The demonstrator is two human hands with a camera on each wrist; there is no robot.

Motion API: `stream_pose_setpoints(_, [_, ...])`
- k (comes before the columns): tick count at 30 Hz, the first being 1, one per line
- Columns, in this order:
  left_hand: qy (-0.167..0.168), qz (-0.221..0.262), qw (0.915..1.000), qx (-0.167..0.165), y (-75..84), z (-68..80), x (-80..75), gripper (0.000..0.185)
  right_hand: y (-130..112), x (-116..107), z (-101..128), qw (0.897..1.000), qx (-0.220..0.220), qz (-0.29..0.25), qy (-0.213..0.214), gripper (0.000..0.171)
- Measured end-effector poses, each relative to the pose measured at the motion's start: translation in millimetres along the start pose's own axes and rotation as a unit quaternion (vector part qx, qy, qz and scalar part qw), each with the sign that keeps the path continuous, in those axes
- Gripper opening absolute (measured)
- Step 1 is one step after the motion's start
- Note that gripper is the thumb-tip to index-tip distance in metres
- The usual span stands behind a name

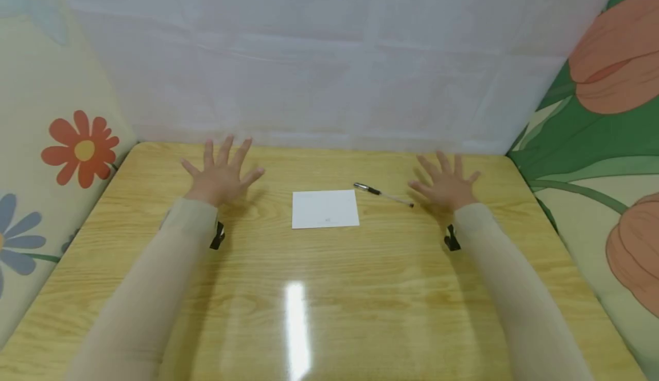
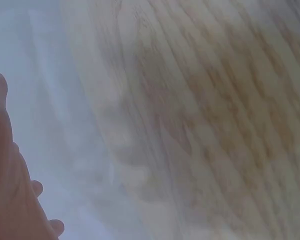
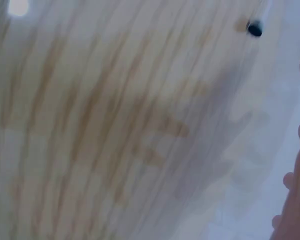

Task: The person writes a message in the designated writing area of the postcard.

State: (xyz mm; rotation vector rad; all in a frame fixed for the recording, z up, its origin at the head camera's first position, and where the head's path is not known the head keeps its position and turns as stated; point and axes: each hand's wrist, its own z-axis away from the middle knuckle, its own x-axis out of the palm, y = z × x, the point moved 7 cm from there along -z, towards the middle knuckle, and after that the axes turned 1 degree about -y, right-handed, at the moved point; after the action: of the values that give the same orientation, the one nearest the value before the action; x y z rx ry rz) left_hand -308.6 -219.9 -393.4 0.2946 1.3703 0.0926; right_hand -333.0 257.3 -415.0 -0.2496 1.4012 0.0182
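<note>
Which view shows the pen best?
The head view: the whole pen lies on the table, beside the white card. The right wrist view catches only a dark end; the left wrist view shows none.

A glossy wooden tabletop (image 1: 329,312) is seen, a streak of light (image 1: 297,324) mirrored on it. It is enclosed by a white sheet (image 1: 329,55) behind and flowered fabric (image 1: 56,141) at both sides.

Both arms in pale beige sleeves stretch forward, well apart. The left hand (image 1: 221,174) has its fingers spread wide and straight, palm down. The right hand (image 1: 447,185) looks the same, holding nothing, though the wrist views are pretty blurry.
</note>
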Motion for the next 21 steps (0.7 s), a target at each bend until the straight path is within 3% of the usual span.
stream_pose_setpoints(13, [0.045, 0.000, 0.9987, 0.024, 15.2, 14.5, -7.5, 0.085, -25, 4, 4, 0.999, -0.022, -0.044, 0.000, 0.084])
stream_pose_setpoints(21, [0.083, 0.032, 0.9954, 0.035, 25.2, 25.4, -8.0, 0.085, -44, 3, 11, 0.995, -0.051, -0.087, 0.017, 0.076])
